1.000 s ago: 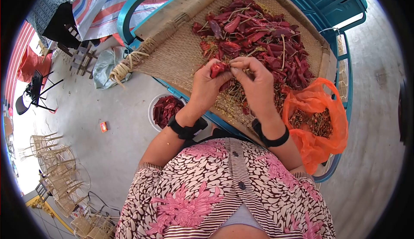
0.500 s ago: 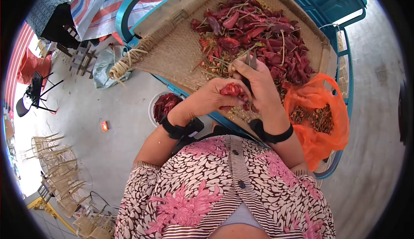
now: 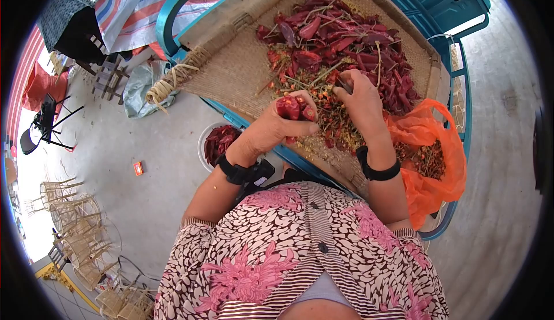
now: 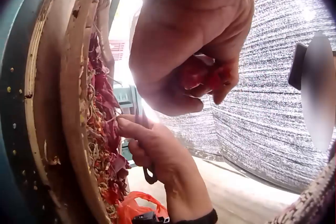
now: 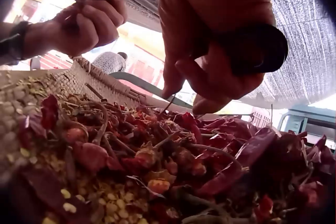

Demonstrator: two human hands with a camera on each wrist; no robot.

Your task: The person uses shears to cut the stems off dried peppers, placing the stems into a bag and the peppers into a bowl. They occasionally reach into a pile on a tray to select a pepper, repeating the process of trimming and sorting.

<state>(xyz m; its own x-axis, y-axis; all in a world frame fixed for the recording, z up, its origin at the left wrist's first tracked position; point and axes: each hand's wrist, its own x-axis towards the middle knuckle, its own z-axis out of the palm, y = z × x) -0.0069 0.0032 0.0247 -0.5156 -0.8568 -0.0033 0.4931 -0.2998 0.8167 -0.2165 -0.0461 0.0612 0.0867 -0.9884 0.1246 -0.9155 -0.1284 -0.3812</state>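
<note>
My left hand (image 3: 271,128) grips a small bunch of dried red chili peppers (image 3: 288,107), their open ends facing up, above the near side of a woven tray (image 3: 228,75). In my right hand (image 3: 363,103) is a pair of scissors, its black handle (image 5: 270,50) against the palm in the right wrist view. The right fingertips reach down at the pile of dried chilies (image 3: 352,46), among stems. Cut stem ends and yellow seeds (image 5: 118,203) lie under that hand. The left fingers partly hide the peppers they hold.
An orange plastic bag (image 3: 453,176) with stem scraps sits at the tray's right. Below its left edge, a white tub (image 3: 202,152) contains red chilies. The tray rests on a blue metal cart (image 3: 167,25). Another person (image 3: 72,20) is at the far left.
The hands were together at a pepper and have come apart. My right hand has moved right to the pile, while the left has turned the bunch's open ends upward.
</note>
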